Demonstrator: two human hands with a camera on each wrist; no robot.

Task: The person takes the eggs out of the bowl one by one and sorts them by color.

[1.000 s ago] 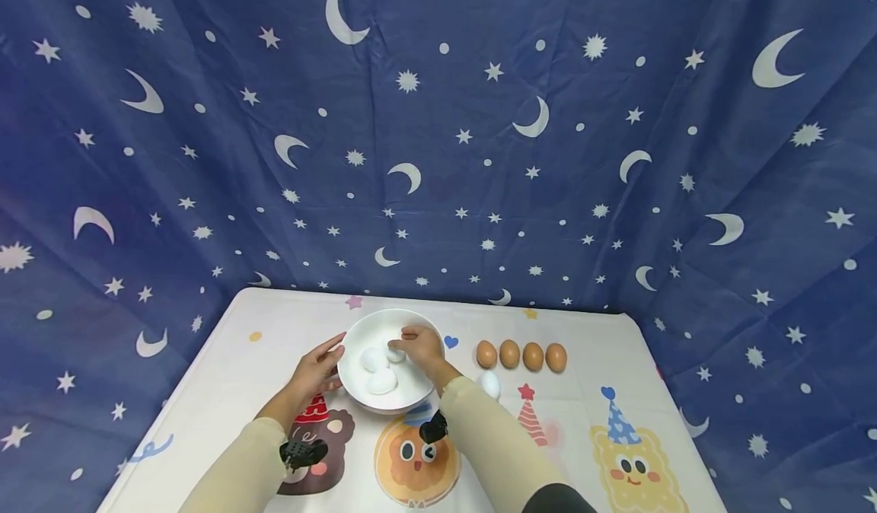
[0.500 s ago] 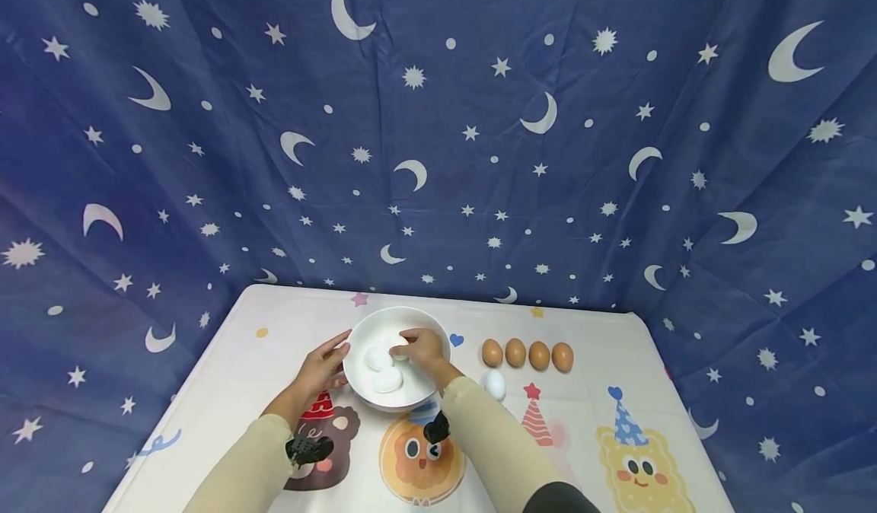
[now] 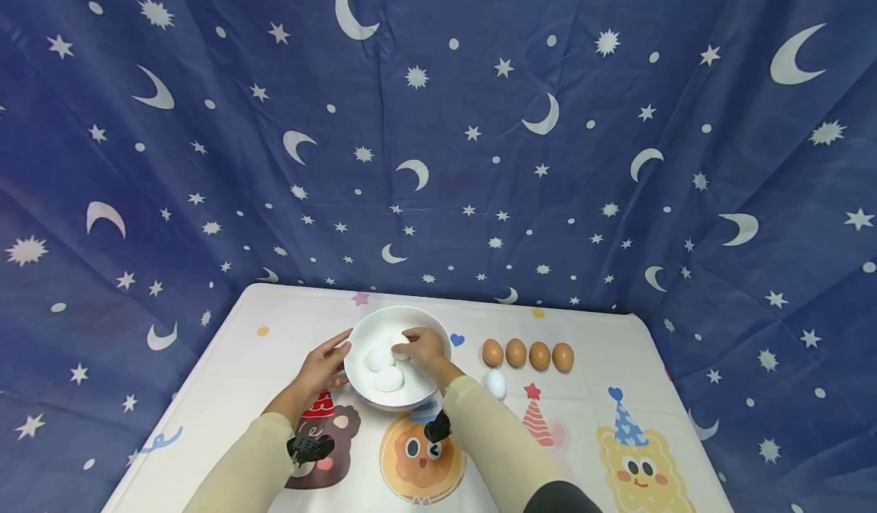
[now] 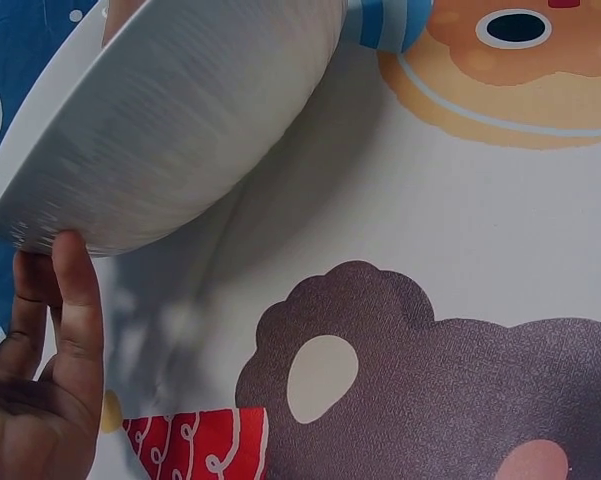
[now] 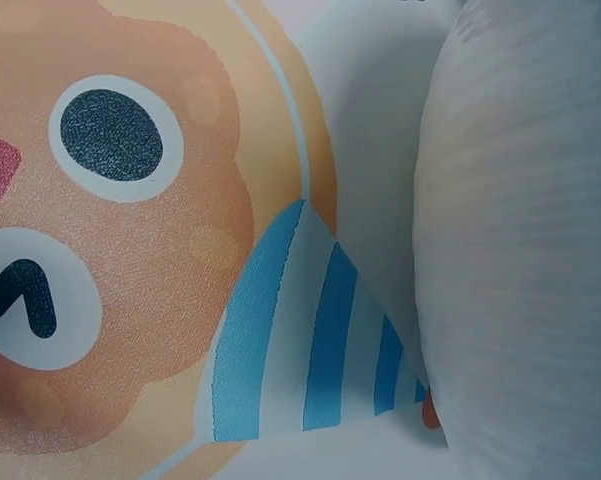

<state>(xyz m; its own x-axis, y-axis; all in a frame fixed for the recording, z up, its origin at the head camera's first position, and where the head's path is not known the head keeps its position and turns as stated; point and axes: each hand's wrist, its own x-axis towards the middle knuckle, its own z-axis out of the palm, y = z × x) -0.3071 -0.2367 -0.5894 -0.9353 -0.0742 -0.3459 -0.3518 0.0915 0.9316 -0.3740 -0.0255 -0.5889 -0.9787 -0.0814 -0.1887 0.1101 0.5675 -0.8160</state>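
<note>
A white bowl (image 3: 432,387) stands on the table in the head view. My left hand (image 3: 320,370) is at its left side; in the left wrist view the fingers (image 4: 77,290) are fairly straight, their tips touching the bowl's outer wall (image 4: 180,130). Inside the bowl, my right hand (image 3: 426,349) pinches a white egg (image 3: 401,356), partly covered by its fingers. Beside that lie two more white eggs, an upper egg (image 3: 380,358) and a lower egg (image 3: 388,378). The right wrist view has the bowl's outer side (image 5: 520,240) filling its right part; the right hand's grip is hidden there.
Several brown eggs (image 3: 516,352) stand in a row right of the bowl. One white egg (image 3: 495,384) sits just below them, close to my right sleeve (image 3: 489,433). A cartoon-printed white cloth (image 3: 274,323) covers the table; a blue star-patterned curtain (image 3: 438,155) hangs behind.
The head view has shifted slightly. My right hand stays inside the bowl with the egg, and my left hand keeps its place at the bowl's side.
</note>
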